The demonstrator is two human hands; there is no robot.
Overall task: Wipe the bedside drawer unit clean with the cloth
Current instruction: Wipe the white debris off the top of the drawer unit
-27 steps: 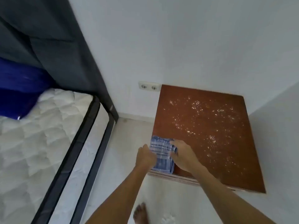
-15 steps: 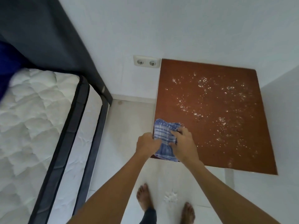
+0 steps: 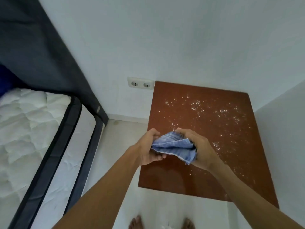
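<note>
Far left: a white quilted mattress with dark piping [image 3: 33, 129] is seen on its bed frame, a dark grey headboard panel [image 3: 41, 52] rising behind it against the white wall. A white double wall socket [image 3: 140, 84] is fixed just beside the unit's back corner.

Centre: the left hand [image 3: 148, 147] is held over the front left part of the reddish-brown wooden tabletop [image 3: 206, 129] of the bedside drawer unit. Its fingers [image 3: 158, 157] are curled, pinching one end of the blue-and-white checked cloth [image 3: 175, 146].

The cloth is held bunched between both hands, lifted off the surface; likely being refolded for a fresh wiping face.

Right: the right hand [image 3: 198, 149] is closed on the cloth's other end. White specks [image 3: 219, 113] are scattered over the tabletop's middle and right, so wiping is judged barely begun.
</note>
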